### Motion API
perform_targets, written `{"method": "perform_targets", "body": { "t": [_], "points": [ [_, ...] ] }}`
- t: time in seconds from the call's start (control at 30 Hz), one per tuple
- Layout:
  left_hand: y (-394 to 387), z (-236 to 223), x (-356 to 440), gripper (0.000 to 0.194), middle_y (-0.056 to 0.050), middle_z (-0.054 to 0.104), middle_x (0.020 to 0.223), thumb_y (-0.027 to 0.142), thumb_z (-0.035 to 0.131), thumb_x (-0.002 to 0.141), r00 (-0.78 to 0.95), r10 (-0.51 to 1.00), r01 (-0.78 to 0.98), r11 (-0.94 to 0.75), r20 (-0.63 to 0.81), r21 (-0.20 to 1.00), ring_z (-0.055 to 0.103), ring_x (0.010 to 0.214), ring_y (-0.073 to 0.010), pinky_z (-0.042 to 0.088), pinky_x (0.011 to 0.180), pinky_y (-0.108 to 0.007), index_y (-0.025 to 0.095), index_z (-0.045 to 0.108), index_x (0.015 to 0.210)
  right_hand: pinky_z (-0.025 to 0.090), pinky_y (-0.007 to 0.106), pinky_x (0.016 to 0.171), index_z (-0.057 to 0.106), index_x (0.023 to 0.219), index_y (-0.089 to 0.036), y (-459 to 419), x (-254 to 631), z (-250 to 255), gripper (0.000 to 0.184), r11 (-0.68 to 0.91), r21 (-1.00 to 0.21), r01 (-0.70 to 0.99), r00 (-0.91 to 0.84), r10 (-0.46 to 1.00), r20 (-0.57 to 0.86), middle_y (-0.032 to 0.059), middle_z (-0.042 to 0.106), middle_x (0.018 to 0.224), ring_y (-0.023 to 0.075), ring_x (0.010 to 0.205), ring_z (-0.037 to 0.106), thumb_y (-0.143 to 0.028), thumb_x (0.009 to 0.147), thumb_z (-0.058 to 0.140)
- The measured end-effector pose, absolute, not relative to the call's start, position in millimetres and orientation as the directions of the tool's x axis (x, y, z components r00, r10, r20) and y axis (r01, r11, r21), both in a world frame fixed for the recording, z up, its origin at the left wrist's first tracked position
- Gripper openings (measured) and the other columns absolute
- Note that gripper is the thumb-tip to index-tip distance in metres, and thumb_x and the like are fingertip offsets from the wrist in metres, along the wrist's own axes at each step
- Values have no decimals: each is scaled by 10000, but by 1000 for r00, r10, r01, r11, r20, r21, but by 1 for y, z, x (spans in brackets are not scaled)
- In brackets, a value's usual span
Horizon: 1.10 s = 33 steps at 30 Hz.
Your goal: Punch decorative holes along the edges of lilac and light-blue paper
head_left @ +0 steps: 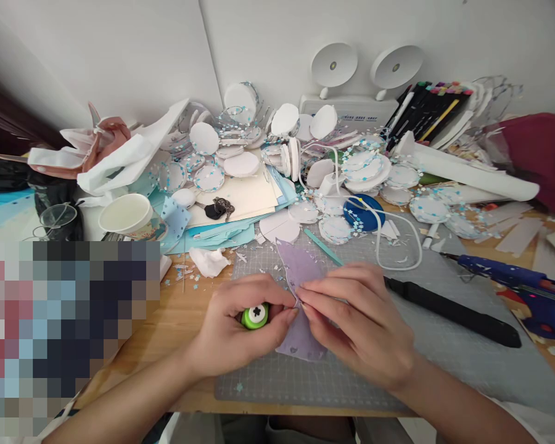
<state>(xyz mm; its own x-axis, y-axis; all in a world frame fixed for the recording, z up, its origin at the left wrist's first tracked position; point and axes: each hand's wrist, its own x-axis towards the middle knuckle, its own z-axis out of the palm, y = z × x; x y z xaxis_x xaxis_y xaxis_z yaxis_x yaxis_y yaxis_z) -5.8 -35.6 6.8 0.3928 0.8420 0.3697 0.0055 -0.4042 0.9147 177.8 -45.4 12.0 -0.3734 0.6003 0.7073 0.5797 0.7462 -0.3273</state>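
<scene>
left hand (250,320): curled round green-and-white flower punch (255,316), fingertips pinching paper | right hand (358,320): fingertips pinching paper | thin purple paper sheet (305,268): between both hands, above grey gridded mat (259,376)

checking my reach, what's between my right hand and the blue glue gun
A long black tool lies there on the grey mat, as the head view shows.

A craft workspace: a cutting mat (254,385) at the desk's (166,320) front edge, markers (425,114), a glue gun (522,280), paper scraps.
</scene>
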Motion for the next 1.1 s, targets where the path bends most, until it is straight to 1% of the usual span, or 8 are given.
{"method": "perform_targets", "body": {
  "t": [0.17,0.33,0.43,0.53,0.67,0.8,0.97,1.1],
  "points": [
    [-36,9,-7,99,4,546,587,59,633,749,423,857,-9,-319,292,948,492,543,-91,409,528,-206,141,677,785,482,372,733,642,917,-188,-45,178,12,190,736,-379,561,-340,623,705,43,691,829,181,778,587,-55,784,615],
    [-32,7,-9,7,22,528,582,159,690,733,409,912,-152,101,-31,983,424,477,-57,337,444,-173,159,695,737,484,399,770,611,948,-178,-46,182,11,261,728,-460,508,-285,646,708,70,638,913,200,850,590,-25,752,531],
    [-28,5,-10,83,61,462,472,242,736,694,370,897,-309,365,-243,878,334,391,-28,261,381,-148,172,693,701,446,474,900,581,1071,-160,-45,184,8,403,776,-402,487,-398,607,688,103,606,1099,245,1036,563,-15,717,455],
    [-24,5,-10,118,78,403,404,254,756,662,375,861,-423,490,-345,763,293,367,-20,236,369,-133,164,682,673,331,536,1028,544,1177,-163,-42,184,4,473,815,-258,519,-536,545,644,108,549,1260,275,1220,462,-20,739,439],
    [-22,6,-11,92,77,393,395,228,734,694,426,831,-468,542,-359,698,306,370,-24,278,393,-127,152,682,697,243,526,1098,505,1253,-184,-35,183,-1,458,801,-118,587,-589,522,617,93,551,1303,253,1310,382,-49,816,494],
    [-20,6,-11,71,75,374,436,196,699,747,506,804,-533,575,-311,620,292,403,-21,319,434,-116,136,673,719,218,510,1124,450,1314,-201,-30,186,-1,489,798,-75,598,-635,528,564,74,514,1368,238,1357,322,-65,851,520],
    [-21,5,-7,70,58,382,515,143,642,791,550,796,-603,588,-254,539,334,451,-23,362,486,-117,115,643,727,265,441,1129,266,1423,-104,-28,183,1,577,836,-247,491,-745,549,378,118,327,1495,223,1400,233,-125,886,476],
    [-22,10,-6,72,0,478,638,165,611,786,561,793,-609,591,-240,529,460,565,-59,421,566,-147,98,627,765,352,411,1087,260,1431,-130,-33,184,1,534,806,-449,385,-688,575,443,122,354,1478,223,1356,337,-179,920,408]
  ]
}}
